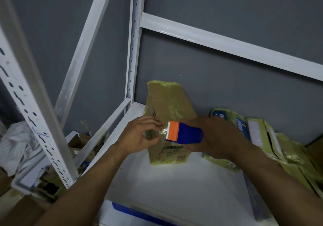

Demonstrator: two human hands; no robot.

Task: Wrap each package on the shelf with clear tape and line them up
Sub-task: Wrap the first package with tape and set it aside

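A brown cardboard package (167, 101) with yellowish tape on its edges stands upright on the white shelf (174, 187), leaning toward the grey wall. My right hand (215, 138) grips a blue tape dispenser (185, 134) with an orange toothed cutter, held against the package's front. My left hand (139, 135) pinches the loose end of clear tape (163, 129) just left of the cutter. Several taped packages (262, 135) lie tilted in a row to the right, partly behind my right arm.
White metal uprights (132, 51) and a cross beam (227, 44) frame the shelf against the grey wall. Left of the shelf and lower down sit cardboard boxes (78, 142) and a white plastic bag (15, 145). A blue strip (139, 215) shows at the shelf's front edge.
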